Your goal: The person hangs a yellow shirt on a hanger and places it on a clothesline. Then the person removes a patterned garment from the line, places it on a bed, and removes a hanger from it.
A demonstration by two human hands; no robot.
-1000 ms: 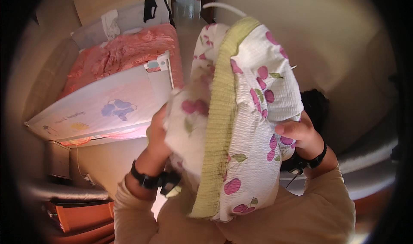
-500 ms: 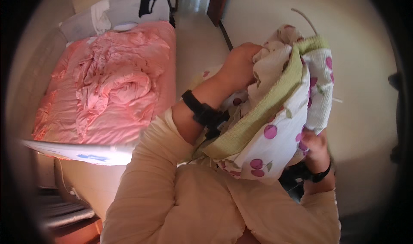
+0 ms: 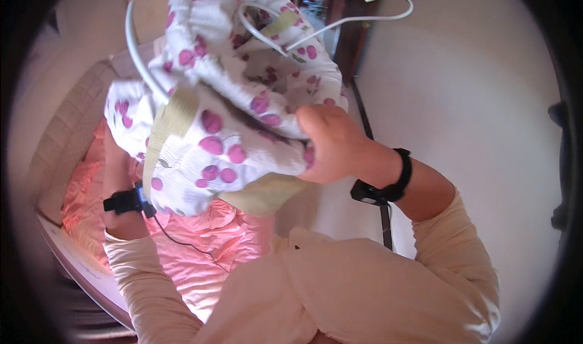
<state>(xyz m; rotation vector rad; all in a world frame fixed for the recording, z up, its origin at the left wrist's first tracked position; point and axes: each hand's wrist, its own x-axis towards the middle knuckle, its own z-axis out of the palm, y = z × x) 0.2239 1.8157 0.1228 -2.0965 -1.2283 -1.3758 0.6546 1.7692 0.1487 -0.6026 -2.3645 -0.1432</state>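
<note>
A white garment (image 3: 261,149) with purple cherry print and pale green trim is bunched up in front of me. My right hand (image 3: 333,142) grips its edge on the right, fingers wrapped round the folded cloth. My left hand (image 3: 115,153) is behind the garment's left side; its fingers are hidden by the cloth. A white hanger (image 3: 346,20) lies in the cloth, its curved hook sticking out at the upper right. Another white curved piece (image 3: 141,61) rises from the green trim at the left; whether it belongs to the same hanger I cannot tell.
Behind and below the garment is a bed with a pink cover (image 3: 212,247) and a padded side rail (image 3: 64,137). A plain pale floor or wall surface (image 3: 473,101) is on the right. A doorway with a brown frame (image 3: 353,31) stands at the far side.
The garment has gone from the right to the upper left and turned over, and the white hanger shows more fully. Both arms have spread apart; the view has shifted too.
</note>
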